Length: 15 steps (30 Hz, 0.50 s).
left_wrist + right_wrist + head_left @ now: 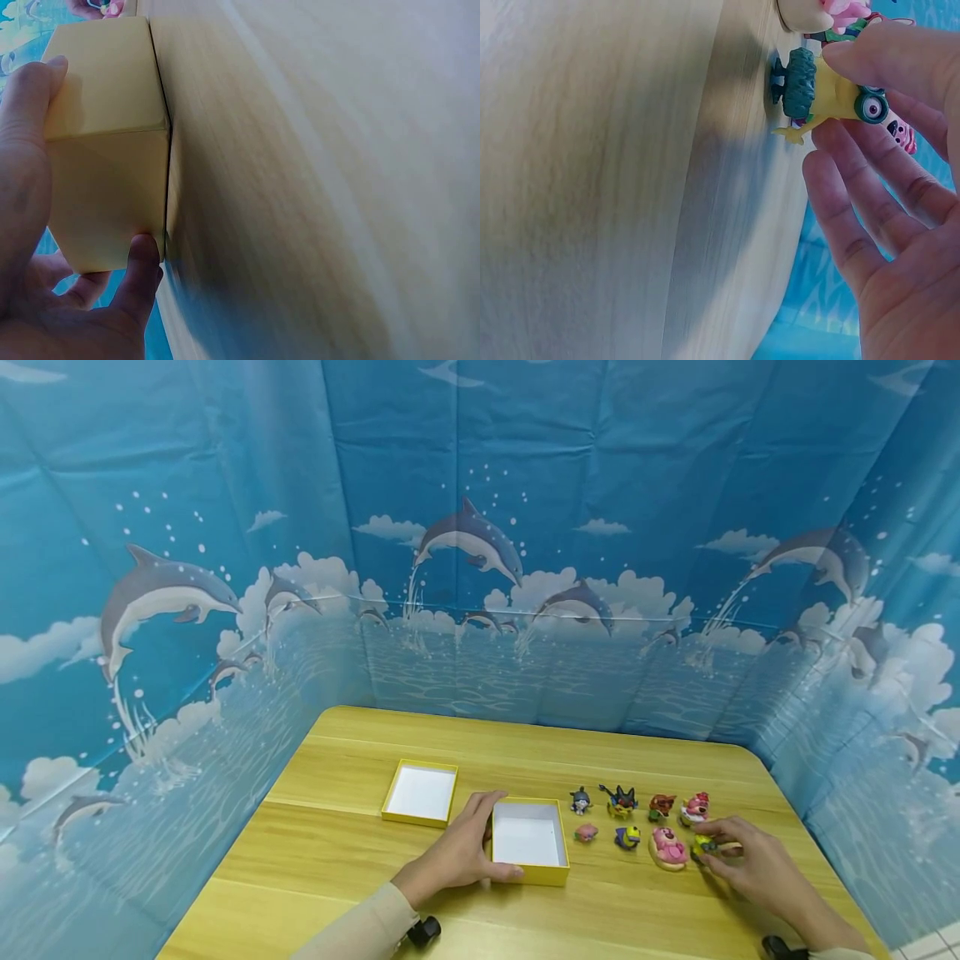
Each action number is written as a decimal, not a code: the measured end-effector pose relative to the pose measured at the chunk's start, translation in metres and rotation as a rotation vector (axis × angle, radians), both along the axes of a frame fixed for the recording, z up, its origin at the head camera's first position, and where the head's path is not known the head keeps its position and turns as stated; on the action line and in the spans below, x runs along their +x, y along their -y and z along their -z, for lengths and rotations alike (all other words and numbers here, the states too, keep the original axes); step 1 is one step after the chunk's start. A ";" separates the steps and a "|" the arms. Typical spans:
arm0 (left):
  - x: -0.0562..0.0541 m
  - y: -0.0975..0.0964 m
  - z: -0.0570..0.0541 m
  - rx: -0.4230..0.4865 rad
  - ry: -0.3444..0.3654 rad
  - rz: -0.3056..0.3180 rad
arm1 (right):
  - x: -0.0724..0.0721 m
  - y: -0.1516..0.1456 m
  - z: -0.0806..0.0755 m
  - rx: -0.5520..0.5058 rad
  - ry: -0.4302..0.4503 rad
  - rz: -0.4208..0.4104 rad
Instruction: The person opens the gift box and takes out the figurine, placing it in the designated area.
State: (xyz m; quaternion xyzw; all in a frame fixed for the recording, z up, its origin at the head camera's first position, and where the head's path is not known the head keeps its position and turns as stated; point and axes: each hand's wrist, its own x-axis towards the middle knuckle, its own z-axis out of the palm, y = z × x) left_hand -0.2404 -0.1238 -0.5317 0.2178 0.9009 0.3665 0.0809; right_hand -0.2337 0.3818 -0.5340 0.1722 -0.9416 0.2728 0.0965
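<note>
An open yellow box (547,875) with a white inside stands on the table. My left hand (461,847) grips its left side, thumb along the front wall and fingers toward the back. In the left wrist view the thumb and fingertips press the box's outer walls (105,82). At the right end of the toy rows, my right hand (757,864) pinches a yellow minion figure (832,94) with goggles and a dark green skirt. The figure is upright at the tabletop. Beside it lies a pink bear figure on a cream base (668,848).
A shallow yellow lid (422,793) lies white inside up, left of the box. Several small figures stand in two rows, among them a grey one (581,801), a black-and-yellow one (622,802), a reddish-brown one (662,807) and a purple-and-yellow one (627,837). A dolphin-print curtain (480,677) surrounds the table.
</note>
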 end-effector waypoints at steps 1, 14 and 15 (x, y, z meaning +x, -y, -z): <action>0.000 0.000 0.000 0.001 0.000 0.000 | 0.000 0.000 0.000 -0.001 -0.003 -0.001; -0.001 0.000 0.001 0.002 -0.008 0.002 | 0.002 0.001 -0.001 -0.001 -0.026 0.007; -0.001 0.000 0.001 0.002 -0.010 0.002 | 0.002 0.001 -0.001 -0.001 -0.028 0.008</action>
